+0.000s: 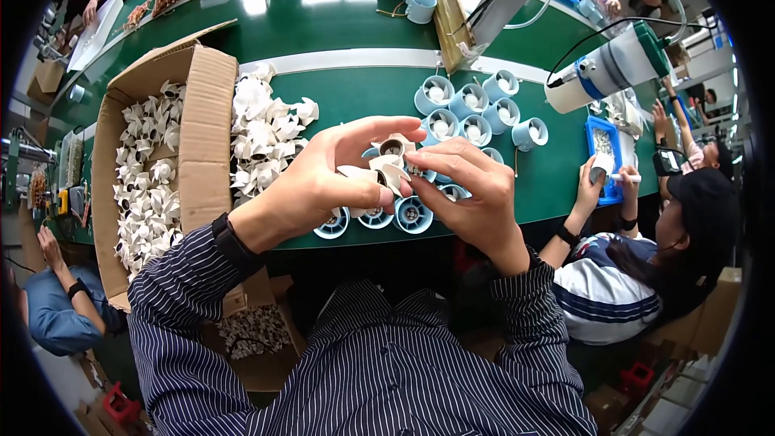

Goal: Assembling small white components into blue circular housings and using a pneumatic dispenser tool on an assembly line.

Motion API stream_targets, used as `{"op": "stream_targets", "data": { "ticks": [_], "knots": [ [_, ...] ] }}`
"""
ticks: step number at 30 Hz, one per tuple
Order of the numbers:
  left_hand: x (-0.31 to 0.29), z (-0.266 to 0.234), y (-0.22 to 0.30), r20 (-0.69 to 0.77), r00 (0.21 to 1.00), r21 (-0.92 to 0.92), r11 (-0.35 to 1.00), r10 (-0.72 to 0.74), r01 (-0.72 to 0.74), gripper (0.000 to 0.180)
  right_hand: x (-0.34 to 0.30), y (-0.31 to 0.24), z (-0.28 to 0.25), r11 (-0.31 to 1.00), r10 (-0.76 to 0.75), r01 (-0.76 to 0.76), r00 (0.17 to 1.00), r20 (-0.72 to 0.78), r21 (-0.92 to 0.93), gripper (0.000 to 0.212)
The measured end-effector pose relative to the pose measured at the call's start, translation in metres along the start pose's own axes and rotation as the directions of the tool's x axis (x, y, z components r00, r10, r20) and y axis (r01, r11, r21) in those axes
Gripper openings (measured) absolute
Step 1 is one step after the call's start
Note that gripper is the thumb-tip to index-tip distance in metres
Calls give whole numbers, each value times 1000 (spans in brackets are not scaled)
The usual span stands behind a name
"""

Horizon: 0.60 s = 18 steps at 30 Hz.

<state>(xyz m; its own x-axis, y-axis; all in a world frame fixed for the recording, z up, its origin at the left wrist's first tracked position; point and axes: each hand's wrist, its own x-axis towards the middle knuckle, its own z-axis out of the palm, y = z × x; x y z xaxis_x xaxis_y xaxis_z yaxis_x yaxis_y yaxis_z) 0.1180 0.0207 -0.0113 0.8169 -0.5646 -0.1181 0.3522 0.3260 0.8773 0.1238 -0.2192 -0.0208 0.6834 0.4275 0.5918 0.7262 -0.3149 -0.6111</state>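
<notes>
Over the near edge of the green bench, my left hand [311, 173] is closed around white fan impellers [391, 168]. One of them shows the dark opening of its hub. My right hand [476, 190] meets it from the right, fingertips pinched at the impellers' side. A small dark part seems to lie between those fingertips, but it is too small to name. Light-blue round fan housings [413, 216] stand below and behind my hands, some partly hidden by them. More blue housings with white impellers inside [442, 124] stand just beyond.
A cardboard box [208, 129] of white impellers stands at left, beside a loose impeller pile [260, 125]. A bottle-like device [605, 69] hangs at upper right. Co-workers sit on both sides; the right one [601, 282] handles a white part near a blue tray [602, 145].
</notes>
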Motion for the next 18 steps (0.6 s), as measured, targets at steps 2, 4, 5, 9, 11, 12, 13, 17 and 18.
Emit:
{"op": "stream_targets", "data": {
  "ticks": [2,4,5,9,11,12,13,17,18],
  "knots": [
    [-1,2,1,4,999,-7,999,-38,38,90,-4,0,-1,999,12,-12,1000,-6,-30,29],
    [-2,6,-1,55,992,25,993,-115,114,93,-11,6,-1,983,-107,106,994,0,-153,30],
    [-4,9,2,74,987,44,989,-141,138,93,-10,5,-2,972,-134,128,991,-20,-195,23],
    [-7,10,-2,-83,991,124,985,-106,116,72,-18,9,-7,969,126,-157,978,-165,-189,10],
    [-4,4,-5,-140,979,110,981,-145,161,50,-28,9,-22,958,253,-259,965,-68,-118,9],
    [0,-3,-11,-146,973,86,978,-177,191,43,-32,8,-27,929,368,-366,929,32,-56,10],
    [2,-4,-13,-166,970,44,982,-177,186,35,-34,2,-27,912,410,-408,905,115,-40,9],
    [1,-7,-15,-108,963,-16,969,-248,247,33,-42,6,-17,936,352,-341,892,282,-89,9],
    [0,-7,-15,-110,962,-18,969,-248,248,33,-43,7,-15,934,356,-328,878,320,-140,9]
  ]
}}
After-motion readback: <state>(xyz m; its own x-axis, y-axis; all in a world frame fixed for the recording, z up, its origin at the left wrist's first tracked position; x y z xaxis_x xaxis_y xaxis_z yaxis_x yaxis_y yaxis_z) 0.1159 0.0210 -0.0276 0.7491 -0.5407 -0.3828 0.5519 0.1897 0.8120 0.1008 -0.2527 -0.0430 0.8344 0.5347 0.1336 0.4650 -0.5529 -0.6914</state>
